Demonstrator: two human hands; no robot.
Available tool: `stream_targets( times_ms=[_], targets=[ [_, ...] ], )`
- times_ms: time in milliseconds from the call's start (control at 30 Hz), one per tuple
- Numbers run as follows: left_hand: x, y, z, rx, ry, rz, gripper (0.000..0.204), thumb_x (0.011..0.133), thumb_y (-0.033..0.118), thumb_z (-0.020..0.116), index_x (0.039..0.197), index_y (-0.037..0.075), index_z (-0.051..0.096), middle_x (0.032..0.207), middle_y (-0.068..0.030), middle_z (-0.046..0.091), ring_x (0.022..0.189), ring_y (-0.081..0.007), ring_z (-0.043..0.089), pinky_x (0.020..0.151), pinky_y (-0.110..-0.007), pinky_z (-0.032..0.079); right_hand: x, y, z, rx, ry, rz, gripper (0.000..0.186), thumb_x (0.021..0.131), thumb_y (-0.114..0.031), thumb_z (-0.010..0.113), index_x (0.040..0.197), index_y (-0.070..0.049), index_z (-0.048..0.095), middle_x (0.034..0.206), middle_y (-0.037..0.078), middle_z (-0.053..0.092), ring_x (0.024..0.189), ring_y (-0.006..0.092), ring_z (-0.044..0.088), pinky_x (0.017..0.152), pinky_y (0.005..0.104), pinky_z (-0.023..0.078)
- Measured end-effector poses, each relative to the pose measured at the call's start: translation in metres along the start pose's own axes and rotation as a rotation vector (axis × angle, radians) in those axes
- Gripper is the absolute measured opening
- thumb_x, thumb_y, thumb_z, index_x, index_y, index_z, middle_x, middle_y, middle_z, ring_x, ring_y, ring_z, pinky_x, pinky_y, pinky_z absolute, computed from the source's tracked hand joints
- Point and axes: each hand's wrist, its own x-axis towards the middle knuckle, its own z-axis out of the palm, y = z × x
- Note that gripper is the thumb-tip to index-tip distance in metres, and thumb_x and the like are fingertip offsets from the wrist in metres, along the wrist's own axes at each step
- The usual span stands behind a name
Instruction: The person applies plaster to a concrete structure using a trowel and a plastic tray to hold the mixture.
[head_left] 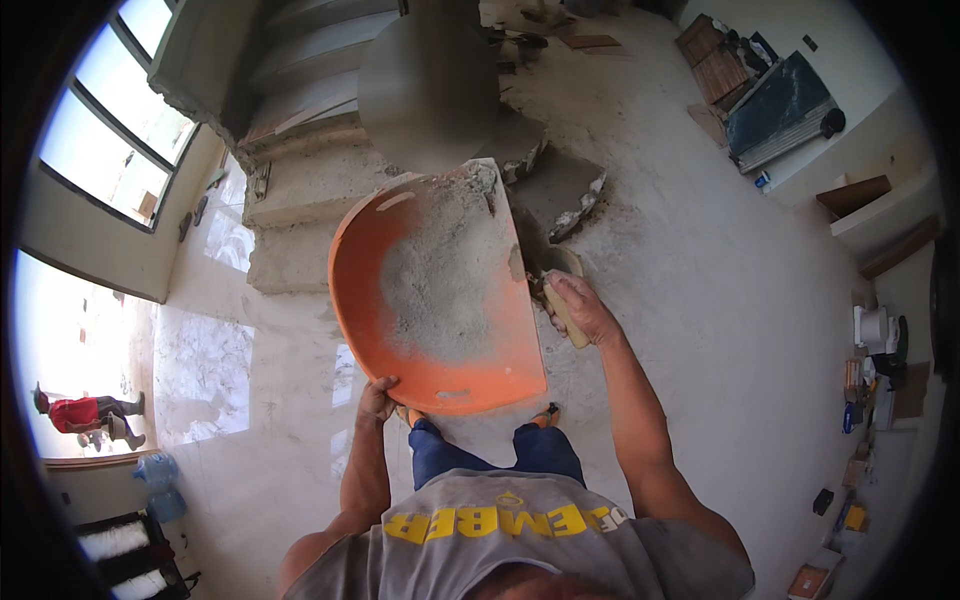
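A cut-down orange plastic tub (450, 388), with one straight side and hand slots, is tilted in front of my legs. Grey cement-like powder (435, 285) coats its inside. My left hand (377, 398) is closed on the tub's near-left rim. Just off its straight right side, my right hand (580, 305) is wrapped around a hand tool with a pale handle (566, 316). The tool's working end cannot be made out beside the tub edge. A small round container (561, 261) shows just beyond the right hand.
Rough concrete steps (310, 190) rise ahead, with a large blurred shape (430, 90) over them. Wet grey mortar (555, 190) lies on the floor past the tub. Blue water jugs (160, 485) stand left, near a person in red (90, 412) outside. Boards (780, 110) lean at far right.
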Motion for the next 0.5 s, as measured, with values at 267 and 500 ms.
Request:
stream_targets(
  times_ms=[267,500],
  targets=[
    [0.042,-0.100,0.186,0.035,0.006,0.028,0.063,0.084,0.000,0.072,0.142,-0.004,0.048,0.138,-0.0161,0.060,0.131,-0.0336,0.060,0.115,-0.049,0.050,-0.037,-0.046,-0.158,-0.039,0.120,-0.066,0.037,0.106,-0.045,0.056,0.105,-0.008,0.059,0.072,0.001,0.056,0.048,0.0095,0.051,0.042,0.0290,0.043],
    [0.144,-0.140,0.255,-0.062,0.007,-0.114,0.054,0.090,-0.001,0.065,0.140,-0.006,0.046,0.138,-0.0213,0.058,0.128,-0.0367,0.062,0.112,-0.056,0.052,0.015,-0.079,-0.271,-0.109,0.111,-0.066,0.039,0.107,-0.045,0.054,0.108,-0.007,0.061,0.073,0.001,0.057,0.049,0.0107,0.053,0.042,0.0288,0.044]
  ],
)
